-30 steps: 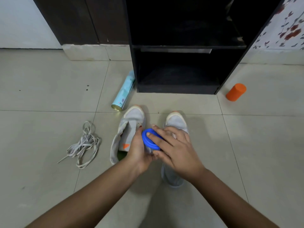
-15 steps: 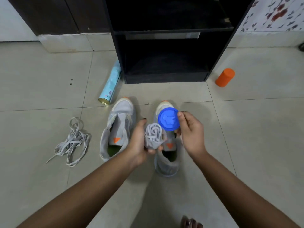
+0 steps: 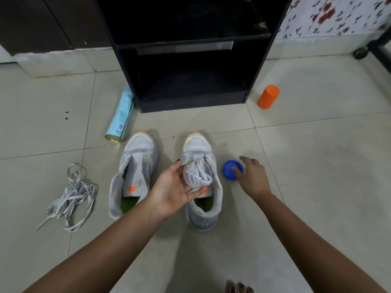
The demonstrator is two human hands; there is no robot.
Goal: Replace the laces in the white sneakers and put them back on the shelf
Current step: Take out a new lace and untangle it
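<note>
Count, head view. White mesh sneakers with orange toe tips, 2: left sneaker [image 3: 139, 149] and right sneaker [image 3: 197, 144], side by side on the beige tiled floor [image 3: 317, 187], toes toward the black two-tier shelf unit [image 3: 190, 104]. Small clear plastic tub [image 3: 186, 173], 1, holding a coil of white laces [image 3: 200, 172]. Round blue plastic lid [image 3: 228, 173], 1. Loose heap of greyish-white flat laces [image 3: 69, 197], 1. Pale teal spray can [image 3: 120, 121], 1, lying on its side. Orange plastic cylinder [image 3: 268, 99], 1, upright. Left hand [image 3: 173, 189]: grip curled round the clear tub, thumb above, fingers beneath, the tub tilted with its mouth toward the camera, over the right sneaker's tongue. Right hand [image 3: 254, 178]: at the blue lid, low by the floor just right of the right sneaker; one digit lies on the lid's top, another reaches past it. Cannot tell whether this grip pinches the lid or only touches it. The heap of laces lies on the floor, well left of the left sneaker and apart from both hands. The spray can lies against the shelf unit's left side and the cylinder stands to its right.
</note>
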